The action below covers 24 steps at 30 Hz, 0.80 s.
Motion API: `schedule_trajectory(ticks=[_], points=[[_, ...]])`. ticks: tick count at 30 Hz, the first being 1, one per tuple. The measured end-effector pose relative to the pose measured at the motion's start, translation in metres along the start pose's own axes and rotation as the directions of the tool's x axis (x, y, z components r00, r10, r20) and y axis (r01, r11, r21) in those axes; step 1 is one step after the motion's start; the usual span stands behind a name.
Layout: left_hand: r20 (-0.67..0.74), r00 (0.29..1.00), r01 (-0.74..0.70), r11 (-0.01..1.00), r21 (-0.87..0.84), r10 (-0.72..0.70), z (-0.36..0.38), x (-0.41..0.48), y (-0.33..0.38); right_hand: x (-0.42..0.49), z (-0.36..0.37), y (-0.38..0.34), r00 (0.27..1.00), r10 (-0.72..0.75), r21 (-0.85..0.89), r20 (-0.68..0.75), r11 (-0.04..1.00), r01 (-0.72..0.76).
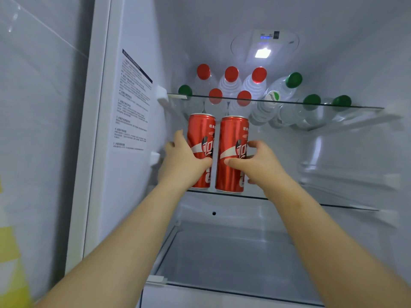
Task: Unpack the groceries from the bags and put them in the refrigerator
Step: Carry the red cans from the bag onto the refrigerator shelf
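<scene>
Glass shelf (333,206), two red cans (201,130) (231,141): left hand (184,158) fingers gripping one, right hand (260,163) the other.

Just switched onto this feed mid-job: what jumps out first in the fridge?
The left hand grips the left red can and the right hand the right red can, both upright at the front of the middle glass shelf. Above them, clear bottles with red and green caps crowd the upper glass shelf, beneath a lit lamp.
</scene>
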<state>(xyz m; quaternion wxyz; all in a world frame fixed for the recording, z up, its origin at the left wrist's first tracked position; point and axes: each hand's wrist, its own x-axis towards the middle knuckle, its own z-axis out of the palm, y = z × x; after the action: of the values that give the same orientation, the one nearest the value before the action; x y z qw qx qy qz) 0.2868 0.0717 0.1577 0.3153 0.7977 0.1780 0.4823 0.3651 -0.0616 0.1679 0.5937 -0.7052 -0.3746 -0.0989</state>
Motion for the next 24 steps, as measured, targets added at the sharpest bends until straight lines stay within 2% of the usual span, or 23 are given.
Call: schedule_trajectory(ticks=[9, 17, 24], points=[[0.031, 1.0, -0.009, 0.997, 0.075, 0.007, 0.017, 0.014, -0.008, 0.021, 0.008, 0.011, 0.998, 0.057, -0.09, 0.001, 0.994, -0.056], [0.095, 0.991, 0.086, 0.989, 0.118, -0.098, 0.042, 0.054, -0.015, 0.061, 0.027, 0.024, 0.995, 0.102, -0.262, -0.001, 0.96, -0.098], [0.172, 0.966, 0.167, 0.974, 0.152, -0.192, 0.063, 0.095, -0.019, 0.102, 0.041, 0.037, 0.986, 0.169, -0.342, 0.013, 0.927, -0.154]])
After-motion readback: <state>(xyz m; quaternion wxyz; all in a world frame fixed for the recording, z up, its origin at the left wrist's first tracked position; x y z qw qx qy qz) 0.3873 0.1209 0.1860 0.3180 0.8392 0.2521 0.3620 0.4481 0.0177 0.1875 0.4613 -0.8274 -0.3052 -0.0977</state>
